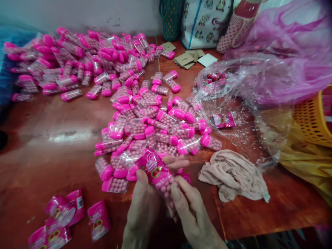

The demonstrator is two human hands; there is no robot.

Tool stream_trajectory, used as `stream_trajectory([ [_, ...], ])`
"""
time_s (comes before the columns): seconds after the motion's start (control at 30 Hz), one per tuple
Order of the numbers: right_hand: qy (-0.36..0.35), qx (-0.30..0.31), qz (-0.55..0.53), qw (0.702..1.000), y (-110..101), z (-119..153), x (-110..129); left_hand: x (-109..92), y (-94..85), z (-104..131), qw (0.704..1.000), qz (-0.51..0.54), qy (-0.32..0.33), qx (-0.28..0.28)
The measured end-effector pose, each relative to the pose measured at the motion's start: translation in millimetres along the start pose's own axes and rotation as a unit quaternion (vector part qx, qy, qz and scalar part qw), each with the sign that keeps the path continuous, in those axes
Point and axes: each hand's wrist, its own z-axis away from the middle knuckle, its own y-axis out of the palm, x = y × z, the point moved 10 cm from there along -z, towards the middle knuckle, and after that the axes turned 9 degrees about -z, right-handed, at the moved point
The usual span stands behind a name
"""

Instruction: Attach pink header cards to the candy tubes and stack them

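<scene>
Reddish tabletop point(59, 166), pale wall point(116, 15) behind.

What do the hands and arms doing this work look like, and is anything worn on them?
They are a person's: the left hand and right hand are bare, without gloves or cables. No sleeve, watch or bracelet shows. No ring shows either, though some fingers are partly hidden or blurred.
</scene>
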Motion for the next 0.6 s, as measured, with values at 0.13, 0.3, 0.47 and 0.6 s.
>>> stream_trajectory([
  [0.13, 0.018, 0.062, -0.027, 0.998, 12, -4, -6, -10, 0.7, 0, 0.998, 0.055, 0.009, -0.01],
  [0.3, -0.027, 0.073, -0.012, 0.997, 13, -10, 4, 12, 5.4, 2, 0.994, 0.085, -0.068, -0.008],
  [0.47, -0.083, 0.069, 0.05, 0.993, 14, -2, 24, 18, 12.1, 11, 0.992, 0.082, -0.089, 0.017],
  [0.6, -0.124, 0.07, 0.092, 0.986, 22, 8, 33, 16, 16.0, 22, 0.987, 0.118, -0.111, 0.008],
])
